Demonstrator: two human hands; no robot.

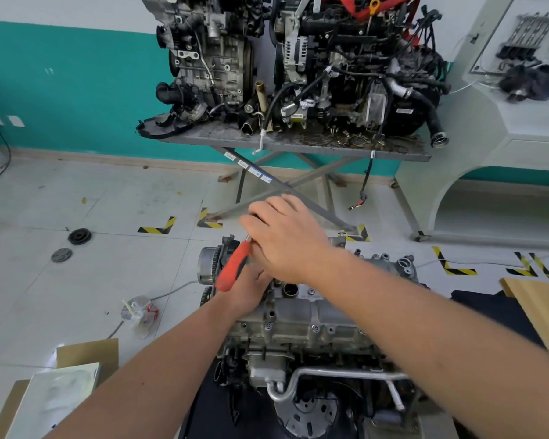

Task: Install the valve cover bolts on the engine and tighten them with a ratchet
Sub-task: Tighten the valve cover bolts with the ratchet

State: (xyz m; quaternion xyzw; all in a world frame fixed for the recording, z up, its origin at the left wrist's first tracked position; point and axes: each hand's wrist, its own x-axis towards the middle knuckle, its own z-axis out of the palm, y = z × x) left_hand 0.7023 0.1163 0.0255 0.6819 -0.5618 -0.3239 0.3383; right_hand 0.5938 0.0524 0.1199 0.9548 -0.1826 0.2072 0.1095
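A grey engine (298, 315) stands in front of me, its valve cover (327, 296) on top with bolts showing along the near edge. A ratchet with a red handle (233, 264) angles up over the cover's left end. My right hand (286, 239) lies over the ratchet's head, fingers curled down round it. My left hand (251, 289) sits under the right one at the cover's left end, against the red handle; its fingers are hidden. The bolt under the ratchet is out of sight.
Two more engines stand on a metal table (298, 144) beyond. A crumpled plastic bag (140, 312) and round parts (80, 236) lie on the floor at left. Cardboard (86, 353) sits at lower left, a wooden board (539, 305) at right.
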